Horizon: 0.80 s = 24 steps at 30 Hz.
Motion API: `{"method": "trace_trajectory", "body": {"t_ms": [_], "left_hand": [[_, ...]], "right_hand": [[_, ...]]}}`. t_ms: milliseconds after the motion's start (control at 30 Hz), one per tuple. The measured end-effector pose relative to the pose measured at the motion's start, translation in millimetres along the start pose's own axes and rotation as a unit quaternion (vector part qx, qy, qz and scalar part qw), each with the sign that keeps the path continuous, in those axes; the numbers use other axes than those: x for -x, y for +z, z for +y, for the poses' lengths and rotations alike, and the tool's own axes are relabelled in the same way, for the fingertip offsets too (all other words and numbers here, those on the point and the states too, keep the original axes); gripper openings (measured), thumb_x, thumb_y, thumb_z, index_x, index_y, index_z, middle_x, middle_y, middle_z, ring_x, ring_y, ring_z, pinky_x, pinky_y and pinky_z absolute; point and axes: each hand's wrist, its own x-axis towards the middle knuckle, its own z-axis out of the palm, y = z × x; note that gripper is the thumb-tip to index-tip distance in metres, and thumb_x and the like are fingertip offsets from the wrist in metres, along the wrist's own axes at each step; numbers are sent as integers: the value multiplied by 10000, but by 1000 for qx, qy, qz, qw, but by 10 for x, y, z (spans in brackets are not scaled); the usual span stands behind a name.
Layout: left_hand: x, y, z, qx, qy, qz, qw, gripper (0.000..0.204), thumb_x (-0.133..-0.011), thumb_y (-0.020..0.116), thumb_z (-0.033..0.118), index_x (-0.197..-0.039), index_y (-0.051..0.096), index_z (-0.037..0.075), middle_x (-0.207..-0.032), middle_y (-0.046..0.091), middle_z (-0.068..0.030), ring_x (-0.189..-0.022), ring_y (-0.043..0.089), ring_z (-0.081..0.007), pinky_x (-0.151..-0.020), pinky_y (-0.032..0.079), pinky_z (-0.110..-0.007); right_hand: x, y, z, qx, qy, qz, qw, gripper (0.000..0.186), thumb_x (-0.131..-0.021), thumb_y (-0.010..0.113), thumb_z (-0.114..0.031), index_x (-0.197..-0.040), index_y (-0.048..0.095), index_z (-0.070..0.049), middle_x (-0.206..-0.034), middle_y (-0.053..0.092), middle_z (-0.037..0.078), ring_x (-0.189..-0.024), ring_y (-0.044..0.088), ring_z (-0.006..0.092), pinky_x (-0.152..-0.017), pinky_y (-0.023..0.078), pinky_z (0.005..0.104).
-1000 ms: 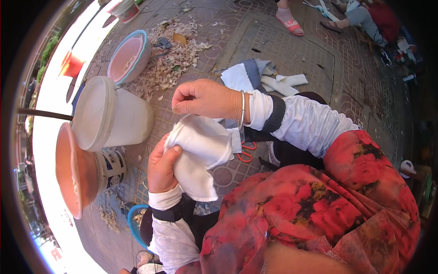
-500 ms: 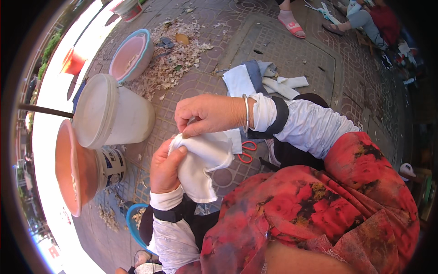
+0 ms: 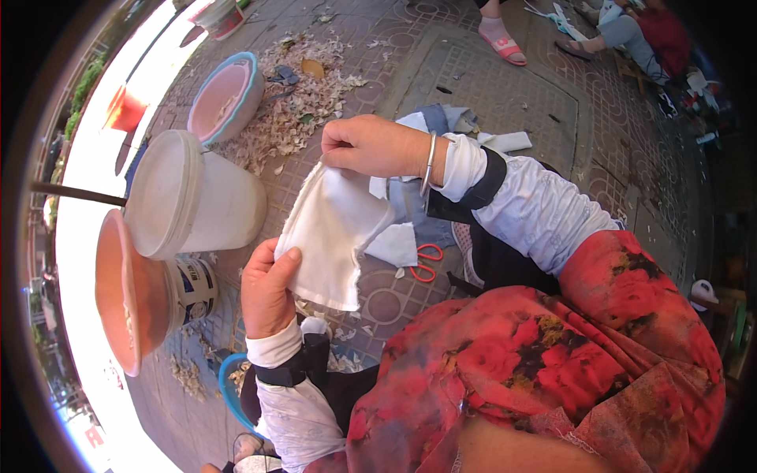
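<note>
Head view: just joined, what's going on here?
A person is holding a white cloth between both bare hands. The left hand pinches its left edge; the right hand grips its upper end. Beyond it, more cloth pieces lie about, with red loop handles beside one. A white bucket is off to the left.

Printed label (image 3: 199, 288) on a white bucket (image 3: 183, 295), characters illegible

At left, a white bucket (image 3: 227, 203) stands near an orange bowl (image 3: 151, 293). Farther off, a pink bowl (image 3: 214, 106) sits by pale scraps (image 3: 293, 106).
</note>
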Motion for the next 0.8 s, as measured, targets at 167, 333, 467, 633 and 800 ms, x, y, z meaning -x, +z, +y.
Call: {"method": "trace_trajectory", "body": {"t_ms": [167,333,467,633,800], "left_hand": [[-12,-74,-32,41,46,15,998,183,-746,564,26,-916,505,-5,-867,583,-82,-778,556,-137,-719,443,-261],[13,-11,17,138,62,21,988,199,-760,527,22,-949,470,-3,-924,566,-105,-831,555,-176,-765,444,-295],[-3,-40,-17,176,39,-40,983,291,-806,457,77,-1076,414,-21,-1057,511,-139,-962,514,-235,-872,396,-359],[-35,-30,-44,217,29,-43,975,330,-826,418,73,-1140,376,-19,-1084,497,-150,-992,497,-253,-883,390,-379],[-69,-14,-61,222,15,-48,974,320,-851,394,106,-1147,382,-14,-1113,476,-147,-1020,475,-259,-890,382,-378]], "right_hand": [[4,-40,3,-18,14,25,999,186,-761,516,-208,-789,553,-28,-692,582,93,-638,550,173,-597,436,296],[-40,-28,-20,-190,184,88,960,180,-808,500,-206,-821,519,-28,-707,545,18,-677,503,92,-613,417,224],[-54,38,-75,-158,28,221,962,152,-821,498,-175,-827,510,-24,-719,538,11,-671,499,81,-617,419,222],[235,362,-395,-79,-199,44,976,125,-776,561,-144,-836,515,-45,-811,530,66,-719,526,197,-645,425,283],[302,500,-395,-36,-333,51,941,237,-683,635,-172,-874,540,-69,-809,517,63,-776,507,247,-633,431,335]]}}
